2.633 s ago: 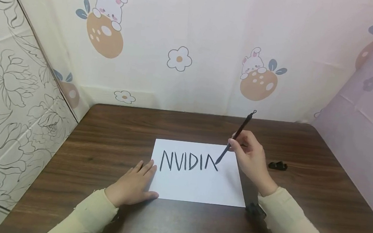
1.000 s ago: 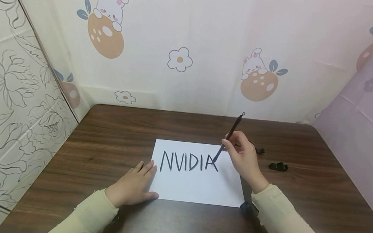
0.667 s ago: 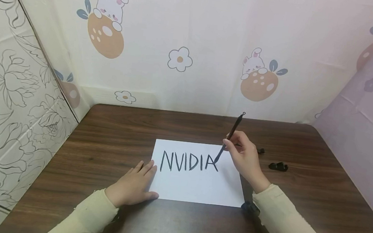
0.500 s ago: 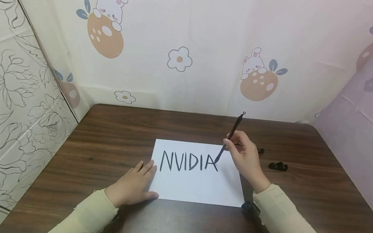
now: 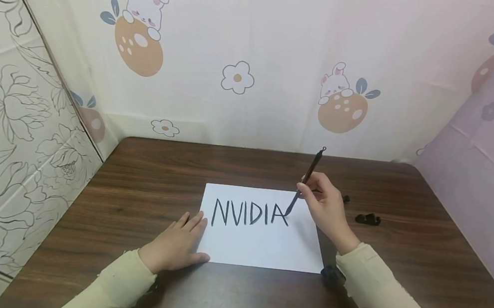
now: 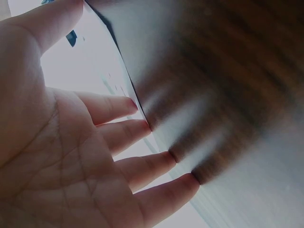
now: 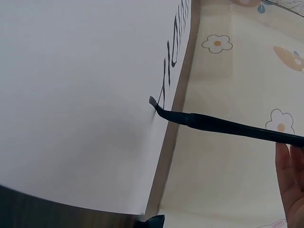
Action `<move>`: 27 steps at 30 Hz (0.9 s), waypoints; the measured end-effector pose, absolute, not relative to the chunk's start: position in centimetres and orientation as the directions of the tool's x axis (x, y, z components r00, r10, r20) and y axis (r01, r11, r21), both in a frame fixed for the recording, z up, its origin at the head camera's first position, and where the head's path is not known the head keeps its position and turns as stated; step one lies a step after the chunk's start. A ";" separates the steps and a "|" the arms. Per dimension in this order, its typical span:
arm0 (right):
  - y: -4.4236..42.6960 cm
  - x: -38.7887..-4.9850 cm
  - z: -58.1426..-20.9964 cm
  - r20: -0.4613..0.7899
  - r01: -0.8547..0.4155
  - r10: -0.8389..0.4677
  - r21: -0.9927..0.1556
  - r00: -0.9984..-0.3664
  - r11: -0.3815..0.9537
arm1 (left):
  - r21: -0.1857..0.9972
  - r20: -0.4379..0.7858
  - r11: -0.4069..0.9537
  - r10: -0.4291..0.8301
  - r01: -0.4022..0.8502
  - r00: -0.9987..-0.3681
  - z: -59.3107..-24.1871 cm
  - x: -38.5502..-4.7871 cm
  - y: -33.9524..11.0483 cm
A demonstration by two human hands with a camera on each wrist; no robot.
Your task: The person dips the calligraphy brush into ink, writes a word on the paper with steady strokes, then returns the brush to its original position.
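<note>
A white sheet of paper (image 5: 259,248) lies on the brown table, with "NVIDIA" (image 5: 240,214) in black strokes across its upper half. My right hand (image 5: 329,208) pinches a dark calligraphy brush (image 5: 310,173), slanted up and to the right, with a small loop at its top. In the right wrist view the bent bristles (image 7: 164,114) meet the paper at the last letter. At the sheet's left edge, my left hand (image 5: 176,244) rests with fingers spread, fingertips and thumb touching the paper. The left wrist view shows its palm and straight fingers (image 6: 152,168).
A small black object (image 5: 367,219) lies on the table (image 5: 159,175) right of my right hand. Another dark piece (image 5: 346,198) shows partly behind that hand. Beyond the table's far edge hangs a cloth (image 5: 278,32) printed with rabbits and flowers.
Since the oldest frame, the final A has gained its crossbar, and my right hand and brush have shifted slightly left. Over the last half second they barely move. My left hand stays in place.
</note>
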State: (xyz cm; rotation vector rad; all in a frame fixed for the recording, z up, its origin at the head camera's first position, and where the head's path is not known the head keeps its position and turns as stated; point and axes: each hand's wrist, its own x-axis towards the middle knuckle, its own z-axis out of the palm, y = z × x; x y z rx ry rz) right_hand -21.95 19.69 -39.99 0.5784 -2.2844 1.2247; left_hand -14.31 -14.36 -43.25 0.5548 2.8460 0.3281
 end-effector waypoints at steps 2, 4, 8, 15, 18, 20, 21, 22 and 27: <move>19.7 -21.9 -39.9 0.597 -0.574 -0.137 -0.642 -0.790 0.509 | 0.258 -0.173 0.903 0.392 0.342 -0.904 -43.3 -14.3 -14.4; 19.7 -22.0 -39.7 0.605 -0.578 -0.130 -0.643 -0.786 0.503 | 0.259 -0.171 0.903 0.393 0.343 -0.904 -43.3 -14.3 -14.4; 20.0 -22.1 -39.3 0.621 -0.580 -0.094 -0.653 -0.778 0.487 | 0.261 -0.171 0.902 0.393 0.343 -0.903 -43.3 -14.4 -14.4; 20.4 -22.1 -38.3 0.645 -0.601 -0.057 -0.671 -0.762 0.433 | 0.261 -0.175 0.904 0.391 0.340 -0.904 -43.3 -14.4 -14.3; 20.6 -22.0 -37.7 0.655 -0.613 -0.061 -0.666 -0.753 0.425 | 0.259 -0.174 0.904 0.390 0.340 -0.904 -43.4 -14.4 -14.3; 20.7 -22.0 -37.3 0.662 -0.620 -0.064 -0.657 -0.747 0.429 | 0.258 -0.175 0.905 0.389 0.340 -0.904 -43.4 -14.4 -14.3; 20.9 -22.0 -37.0 0.668 -0.624 -0.066 -0.650 -0.742 0.433 | 0.258 -0.175 0.904 0.390 0.340 -0.904 -43.4 -14.4 -14.4; 21.0 -22.0 -36.8 0.673 -0.629 -0.068 -0.645 -0.737 0.435 | 0.257 -0.176 0.904 0.390 0.340 -0.904 -43.4 -14.4 -14.4; 21.7 -22.1 -35.4 0.711 -0.655 -0.060 -0.607 -0.700 0.449 | 0.261 -0.176 0.902 0.394 0.343 -0.902 -43.4 -14.3 -14.4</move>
